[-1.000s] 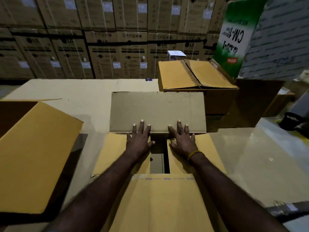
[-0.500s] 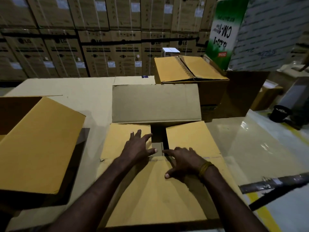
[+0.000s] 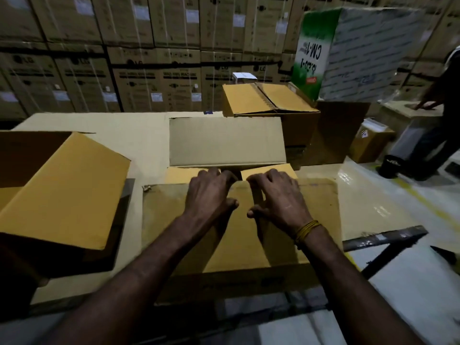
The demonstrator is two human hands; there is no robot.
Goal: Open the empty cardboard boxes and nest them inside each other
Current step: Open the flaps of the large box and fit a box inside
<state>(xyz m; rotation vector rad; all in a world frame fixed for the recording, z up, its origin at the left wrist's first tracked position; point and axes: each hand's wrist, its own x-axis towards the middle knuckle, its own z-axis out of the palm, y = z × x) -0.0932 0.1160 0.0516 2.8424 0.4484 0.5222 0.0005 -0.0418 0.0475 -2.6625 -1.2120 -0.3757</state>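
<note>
Both hands work at the top of the cardboard box point(image 3: 239, 245) that stands right in front of the person on a pale cardboard-covered surface point(image 3: 129, 135). The left hand point(image 3: 211, 195) and the right hand point(image 3: 278, 197) lie side by side on the near flap point(image 3: 316, 215), their fingers point(image 3: 258, 179) curled over its far edge and closed on it, thumbs pressed on the flap's upper face. Beyond the knuckles the two yellow side flaps point(image 3: 268, 170) lie roughly flat, partly hidden, and the far flap point(image 3: 226, 140) stands open, its grey inner face turned toward the camera. A yellow thread band point(image 3: 307, 230) circles the right wrist. To the left another open box point(image 3: 62, 190) rests on the same surface, a broad yellow flap tilted toward the viewer. Behind the far flap sits a third box point(image 3: 268, 100) with its top flaps closed, a small white box point(image 3: 244, 76) just behind it. A green and white carton point(image 3: 348, 53) rises at the upper right. Stacked brown cartons point(image 3: 124, 58) wall the background. At the far right edge a second person point(image 3: 438, 95) leans with a hand on a low box
</note>
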